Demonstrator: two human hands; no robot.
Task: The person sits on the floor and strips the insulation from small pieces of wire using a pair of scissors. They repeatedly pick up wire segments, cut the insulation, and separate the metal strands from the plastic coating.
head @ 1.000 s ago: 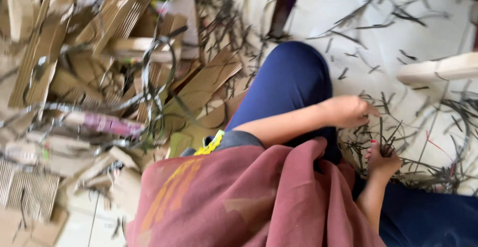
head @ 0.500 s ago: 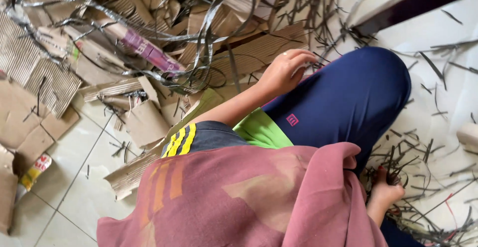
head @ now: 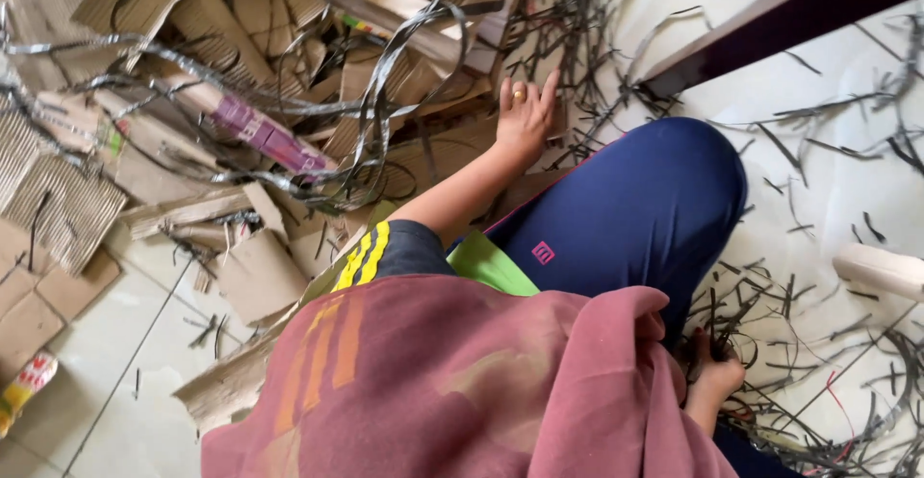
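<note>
From the head view I see bare tile (head: 106, 362) free at 8 o'clock. My left hand (head: 525, 117), fingers spread, lies flat on ridged brown cardboard (head: 452, 151) at 12 o'clock, beside curling dark straps (head: 385, 83). My right hand (head: 714, 377) curls among straps at 4 o'clock; grip unclear.

Tiled floor (head: 115, 362) under cardboard scraps (head: 260, 271), straps (head: 808, 305)

purple box (head: 269, 139), dark wooden beam (head: 770, 16), pale tiled floor (head: 106, 382).
</note>
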